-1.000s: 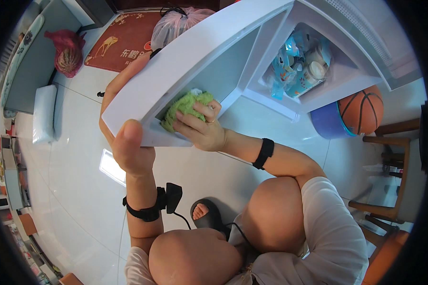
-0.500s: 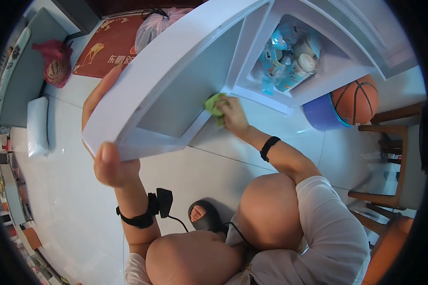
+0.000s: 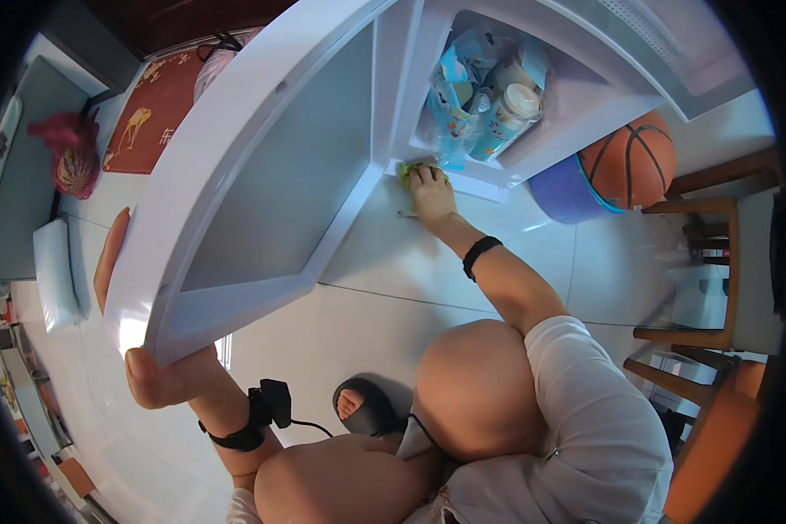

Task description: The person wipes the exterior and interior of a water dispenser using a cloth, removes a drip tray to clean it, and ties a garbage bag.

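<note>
A white fridge door (image 3: 279, 183) with a grey inner panel stands swung wide. My left hand (image 3: 168, 380) grips its outer edge at the lower corner, thumb in front and fingers reaching behind. My right hand (image 3: 432, 196) presses a green cloth (image 3: 407, 171) against the bottom front of the fridge (image 3: 472, 186), near where the door meets it. Most of the cloth is hidden beneath my fingers. In the compartment just above sit a white-lidded cup (image 3: 505, 122) with a blue pattern and several clear and blue plastic packages.
Right of the fridge, a basketball (image 3: 630, 162) rests in a purple bucket (image 3: 572, 192). Wooden chairs (image 3: 686, 336) stand farther right. On the left are a red mesh bag (image 3: 72, 153), a white package (image 3: 55, 272) and a red mat (image 3: 144, 113). My sandalled foot (image 3: 362, 406) is below.
My left hand has moved left and nearer with the door edge, so the door stands wider. My right hand has shifted with the cloth from the door's lower edge to the fridge's bottom front.
</note>
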`<state>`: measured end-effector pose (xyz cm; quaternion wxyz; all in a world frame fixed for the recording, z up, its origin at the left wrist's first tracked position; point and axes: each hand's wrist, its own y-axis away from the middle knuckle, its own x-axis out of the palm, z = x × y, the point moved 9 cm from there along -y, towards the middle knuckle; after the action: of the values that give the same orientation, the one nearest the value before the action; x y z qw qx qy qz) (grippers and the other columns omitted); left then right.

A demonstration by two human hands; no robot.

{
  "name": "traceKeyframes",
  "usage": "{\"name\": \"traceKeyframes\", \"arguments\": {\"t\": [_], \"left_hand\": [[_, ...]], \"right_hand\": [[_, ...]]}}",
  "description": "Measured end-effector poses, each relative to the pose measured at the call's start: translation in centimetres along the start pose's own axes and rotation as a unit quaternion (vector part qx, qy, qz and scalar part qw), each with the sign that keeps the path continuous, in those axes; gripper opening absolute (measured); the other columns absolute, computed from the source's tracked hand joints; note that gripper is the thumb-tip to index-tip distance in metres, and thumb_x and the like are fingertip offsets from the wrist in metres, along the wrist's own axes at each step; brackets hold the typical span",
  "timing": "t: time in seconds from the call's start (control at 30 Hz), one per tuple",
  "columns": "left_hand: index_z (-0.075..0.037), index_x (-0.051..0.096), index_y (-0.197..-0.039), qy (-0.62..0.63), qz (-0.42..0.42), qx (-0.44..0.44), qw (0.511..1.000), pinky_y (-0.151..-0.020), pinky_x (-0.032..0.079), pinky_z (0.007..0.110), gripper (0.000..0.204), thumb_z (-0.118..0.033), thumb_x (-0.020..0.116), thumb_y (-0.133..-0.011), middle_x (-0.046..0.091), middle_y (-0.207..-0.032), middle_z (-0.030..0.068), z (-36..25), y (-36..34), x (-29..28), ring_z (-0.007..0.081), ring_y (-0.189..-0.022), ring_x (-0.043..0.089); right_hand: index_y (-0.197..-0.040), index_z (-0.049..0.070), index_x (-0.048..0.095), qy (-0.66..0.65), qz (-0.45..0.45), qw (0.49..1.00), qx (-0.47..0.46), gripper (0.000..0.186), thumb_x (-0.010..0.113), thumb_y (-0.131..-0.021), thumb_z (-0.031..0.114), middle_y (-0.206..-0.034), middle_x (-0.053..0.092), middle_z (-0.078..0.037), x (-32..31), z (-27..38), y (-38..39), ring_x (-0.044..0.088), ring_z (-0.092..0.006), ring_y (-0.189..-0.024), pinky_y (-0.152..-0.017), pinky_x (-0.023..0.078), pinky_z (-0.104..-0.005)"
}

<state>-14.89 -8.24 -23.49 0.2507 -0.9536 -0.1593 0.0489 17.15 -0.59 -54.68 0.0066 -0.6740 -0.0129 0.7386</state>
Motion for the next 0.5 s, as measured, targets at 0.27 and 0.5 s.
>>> {"name": "traceKeyframes", "arguments": {"t": [0.27, 0.5], "left_hand": [[0.010, 0.044, -0.121, 0.006, 0.023, 0.004, 1.000, -0.094, 0.042, 0.043, 0.077, -0.051, 0.030, -0.075, 0.042, -0.128, 0.0249, -0.7, 0.3, 0.6, 0.0360, -0.117, 0.046], [0.010, 0.039, -0.125, -0.012, 0.040, -0.026, 0.999, -0.096, 0.039, 0.042, 0.080, -0.052, 0.037, -0.074, 0.039, -0.130, 0.0260, -1.1, 1.5, 1.3, 0.0358, -0.118, 0.045]], "right_hand": [[-0.115, 0.003, 0.048, 0.025, -0.006, 0.997, 0.070, 0.052, 0.066, -0.067, 0.005, -0.122, 0.044, -0.013, -2.0, -8.9, 5.6, 0.044, -0.0324, -0.112, -0.091, 0.043, -0.0410], [-0.113, 0.004, 0.051, 0.046, 0.091, 0.987, 0.124, 0.048, 0.067, -0.067, 0.006, -0.123, 0.045, -0.010, -2.4, -13.1, 6.7, 0.044, -0.0313, -0.113, -0.090, 0.045, -0.0383]]}}
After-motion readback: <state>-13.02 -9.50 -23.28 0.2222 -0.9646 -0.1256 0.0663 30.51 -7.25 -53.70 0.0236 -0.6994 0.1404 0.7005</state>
